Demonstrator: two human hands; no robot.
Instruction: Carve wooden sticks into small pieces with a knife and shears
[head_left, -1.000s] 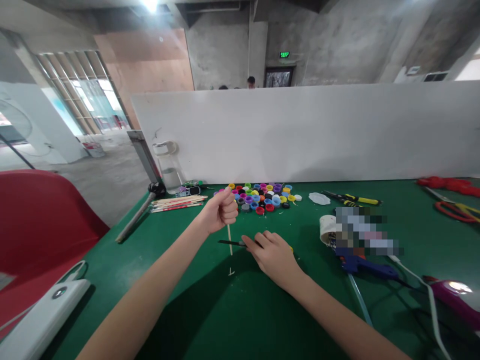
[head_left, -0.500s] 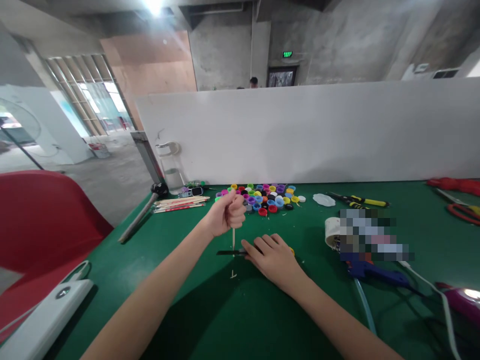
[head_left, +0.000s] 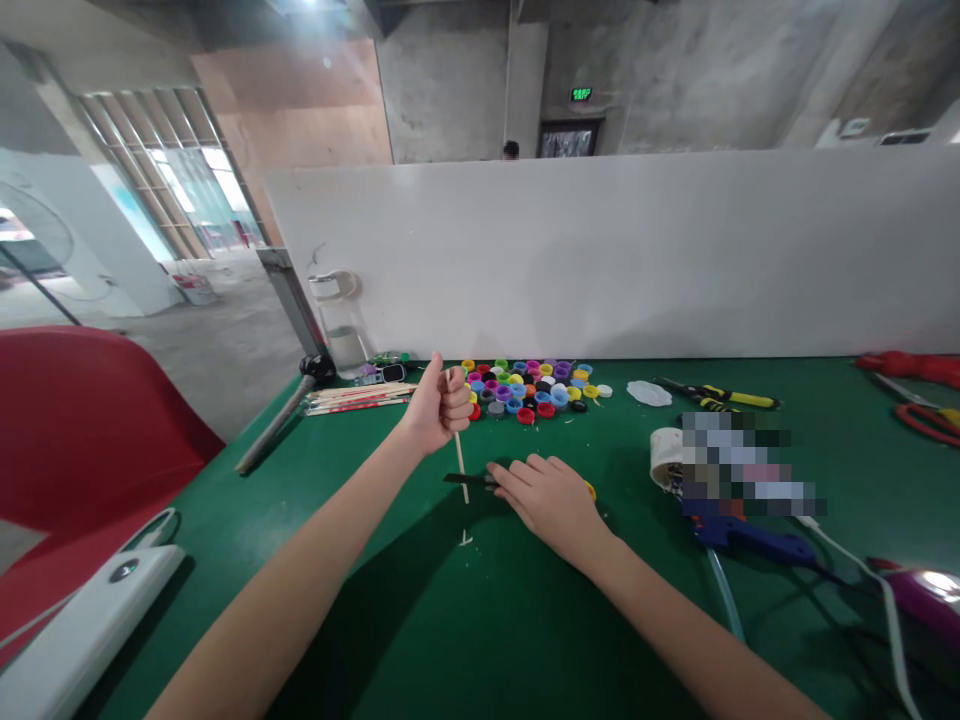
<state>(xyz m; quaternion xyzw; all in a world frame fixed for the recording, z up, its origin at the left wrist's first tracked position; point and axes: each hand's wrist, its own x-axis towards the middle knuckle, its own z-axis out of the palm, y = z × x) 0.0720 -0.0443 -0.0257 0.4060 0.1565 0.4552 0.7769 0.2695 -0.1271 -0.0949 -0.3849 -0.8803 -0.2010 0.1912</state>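
Observation:
My left hand is closed round a thin wooden stick, whose lower end points down toward the green table. Under my right hand is a utility knife, gripped with its dark blade reaching left across the stick near its lower end. A bit of the knife's yellow handle shows past the right hand. Small pale wood shavings lie on the table just below the blade. Whether the blade is cutting into the stick cannot be made out.
Behind my hands lie many coloured bottle caps. Thin sticks lie to their left beside a hammer. Rightward are pliers, a white cup and a blue glue gun. A white power strip sits at front left.
My left hand has moved slightly left and up, and the stick now leans. The knife and my right hand have shifted a little upward in view. The camera has tilted slightly.

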